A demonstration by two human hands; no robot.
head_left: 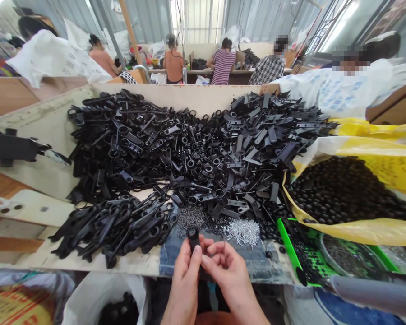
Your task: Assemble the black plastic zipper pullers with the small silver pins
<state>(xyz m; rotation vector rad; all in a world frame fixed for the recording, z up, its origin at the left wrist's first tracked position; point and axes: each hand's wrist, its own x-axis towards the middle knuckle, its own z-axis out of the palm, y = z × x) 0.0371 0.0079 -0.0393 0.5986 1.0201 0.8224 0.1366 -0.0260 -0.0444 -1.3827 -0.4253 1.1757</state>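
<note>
My left hand is closed round a black plastic part with a ring end that sticks up above my fingers. My right hand is pinched against the same part from the right; whether its fingertips hold anything small, I cannot make out. Both hands sit at the near edge of the worktable, just in front of a small heap of silvery metal pins. A big pile of black plastic arms and rings covers the table beyond.
A yellow bag full of small black round pieces lies at the right, with a green tray beneath it. A white bag hangs below the table edge. Several people work at benches behind; one person in white leans at the far right.
</note>
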